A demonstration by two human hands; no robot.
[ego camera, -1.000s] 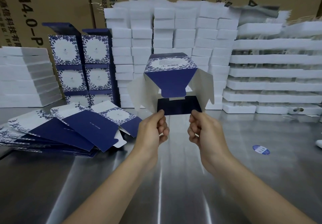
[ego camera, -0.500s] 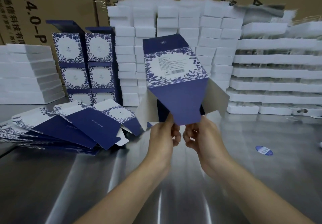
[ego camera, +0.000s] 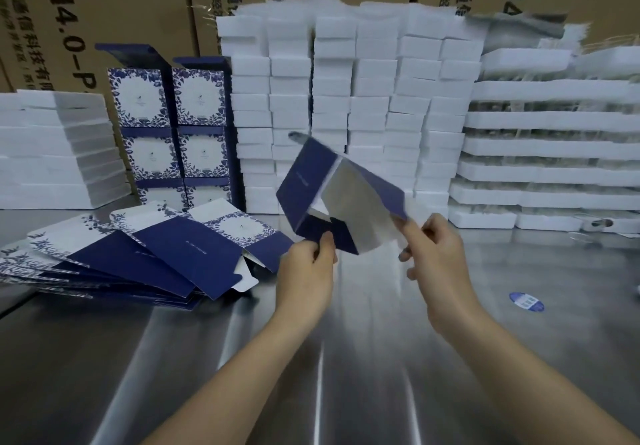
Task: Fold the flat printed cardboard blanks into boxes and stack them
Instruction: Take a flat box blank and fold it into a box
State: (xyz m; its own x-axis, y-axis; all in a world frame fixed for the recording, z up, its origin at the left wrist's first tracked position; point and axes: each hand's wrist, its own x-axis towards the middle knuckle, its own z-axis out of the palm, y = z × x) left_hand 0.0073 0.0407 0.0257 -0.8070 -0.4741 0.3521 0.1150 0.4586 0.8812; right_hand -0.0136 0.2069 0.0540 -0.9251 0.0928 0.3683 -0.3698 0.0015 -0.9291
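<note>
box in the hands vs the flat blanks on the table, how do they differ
The box is opened into a shell with its white inside showing; the blanks lie flat. The box is held tilted above the table, the left hand pinching its lower corner and the right hand at its right edge; the blanks rest fanned in a loose pile. Both share the navy print.

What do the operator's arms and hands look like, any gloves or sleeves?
Both arms are bare from the frame edge up; no sleeves in view. The left hand and right hand wear no gloves, and no rings, watch or wristbands show. No markings or tape on them.
</note>
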